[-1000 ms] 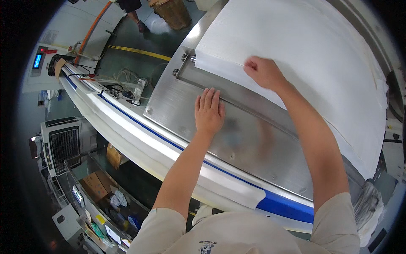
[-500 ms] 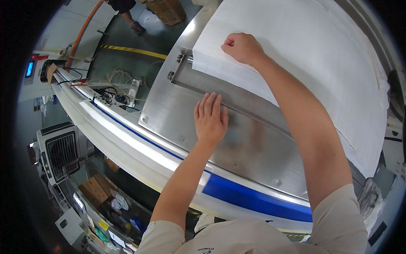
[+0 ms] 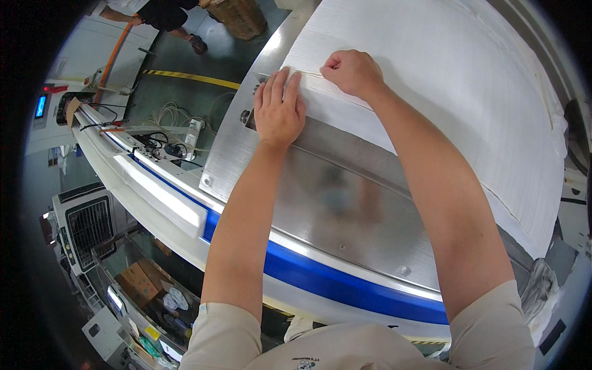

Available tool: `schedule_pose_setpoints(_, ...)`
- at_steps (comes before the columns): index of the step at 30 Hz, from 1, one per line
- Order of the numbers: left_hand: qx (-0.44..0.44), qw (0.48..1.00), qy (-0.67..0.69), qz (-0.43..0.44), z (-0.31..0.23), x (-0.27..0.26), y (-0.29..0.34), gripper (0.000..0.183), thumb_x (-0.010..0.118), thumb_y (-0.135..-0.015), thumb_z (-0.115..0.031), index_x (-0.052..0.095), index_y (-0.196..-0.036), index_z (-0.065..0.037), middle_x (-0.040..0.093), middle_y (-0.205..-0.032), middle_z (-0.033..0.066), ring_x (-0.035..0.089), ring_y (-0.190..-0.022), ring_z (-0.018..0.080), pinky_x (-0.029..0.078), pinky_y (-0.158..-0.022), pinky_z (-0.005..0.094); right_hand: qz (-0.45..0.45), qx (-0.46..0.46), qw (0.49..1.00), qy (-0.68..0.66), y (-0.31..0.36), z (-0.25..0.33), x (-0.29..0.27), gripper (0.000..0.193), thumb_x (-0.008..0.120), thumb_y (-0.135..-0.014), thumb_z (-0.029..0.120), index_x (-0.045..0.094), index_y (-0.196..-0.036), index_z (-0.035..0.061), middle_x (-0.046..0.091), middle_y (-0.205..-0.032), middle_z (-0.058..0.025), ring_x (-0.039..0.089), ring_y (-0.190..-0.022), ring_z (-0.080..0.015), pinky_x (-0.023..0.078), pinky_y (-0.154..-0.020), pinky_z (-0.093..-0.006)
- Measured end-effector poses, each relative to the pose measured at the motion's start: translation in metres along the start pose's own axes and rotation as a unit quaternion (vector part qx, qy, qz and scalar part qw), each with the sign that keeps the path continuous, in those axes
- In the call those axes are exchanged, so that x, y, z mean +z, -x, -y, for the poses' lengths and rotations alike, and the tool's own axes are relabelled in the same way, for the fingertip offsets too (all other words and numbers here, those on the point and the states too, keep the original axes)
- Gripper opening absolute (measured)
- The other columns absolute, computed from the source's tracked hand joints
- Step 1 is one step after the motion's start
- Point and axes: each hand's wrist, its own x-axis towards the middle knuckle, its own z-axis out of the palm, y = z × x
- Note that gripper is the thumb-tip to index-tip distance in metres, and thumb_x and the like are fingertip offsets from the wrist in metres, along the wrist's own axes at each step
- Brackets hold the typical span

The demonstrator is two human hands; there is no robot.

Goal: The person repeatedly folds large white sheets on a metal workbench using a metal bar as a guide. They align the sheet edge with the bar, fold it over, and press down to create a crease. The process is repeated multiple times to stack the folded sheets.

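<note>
White ribbed cloth (image 3: 444, 74) lies in a broad sheet over the metal plate (image 3: 240, 163), its near edge folded down. My right hand (image 3: 354, 73) rests on the cloth close to its left end. Its fingers are curled, and a thin raised fold of the cloth runs up to the thumb and forefinger; the fingertips are partly hidden. To the left of it, my left hand (image 3: 280, 111) lies palm down with stretched fingers, the fingertips on the cloth's left corner. Below that hand a metal bar with a round knob (image 3: 245, 116) shows at the plate's edge.
A white and blue rail (image 3: 345, 293) curves along the near side, between my body and the plate. Cables (image 3: 169, 117) lie at the left. Behind are another person's leg (image 3: 179, 31) and a brown bin (image 3: 237, 17). A cart with boxes (image 3: 142, 280) stands lower left.
My left hand has moved up and left from the bare metal onto the cloth's corner. My right hand has hardly moved. A white piece on the rail has shifted left, baring more blue.
</note>
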Motion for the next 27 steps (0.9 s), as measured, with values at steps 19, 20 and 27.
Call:
schedule_pose_setpoints(19,0.032,0.997,-0.045,0.052,0.008,-0.017,-0.01,0.031,0.059,-0.074,-0.03,0.059,-0.102,-0.016,0.054,-0.106,0.006,0.049,-0.101,0.0265,0.035,-0.09,0.0435,0.036,0.023,0.999,-0.029,0.004,0.005,-0.004,0.017,0.059,-0.072,0.029,0.069,-0.079,0.0172,0.067,-0.08,-0.0045,0.063,-0.077,-0.0245,0.051,-0.07,-0.0372)
schedule_pose_setpoints(20,0.039,0.997,-0.045,0.054,0.006,-0.018,-0.011,0.03,0.059,-0.074,-0.029,0.059,-0.101,-0.016,0.054,-0.105,0.0059,0.049,-0.1,0.0266,0.035,-0.09,0.0436,0.023,0.012,0.999,-0.023,0.006,0.003,-0.004,0.017,0.058,-0.072,0.029,0.068,-0.078,0.0169,0.067,-0.08,-0.0049,0.063,-0.076,-0.0252,0.051,-0.07,-0.038)
schedule_pose_setpoints(27,0.227,0.963,-0.023,0.143,0.025,-0.039,-0.024,0.026,0.061,-0.068,-0.018,0.055,-0.091,-0.008,0.055,-0.101,0.0095,0.053,-0.097,0.0265,0.04,-0.088,0.0413,-0.056,-0.042,0.996,0.046,0.101,-0.006,-0.014,0.026,0.049,-0.086,0.03,0.063,-0.076,0.0097,0.062,-0.073,-0.0106,0.06,-0.071,-0.031,0.048,-0.063,-0.0423)
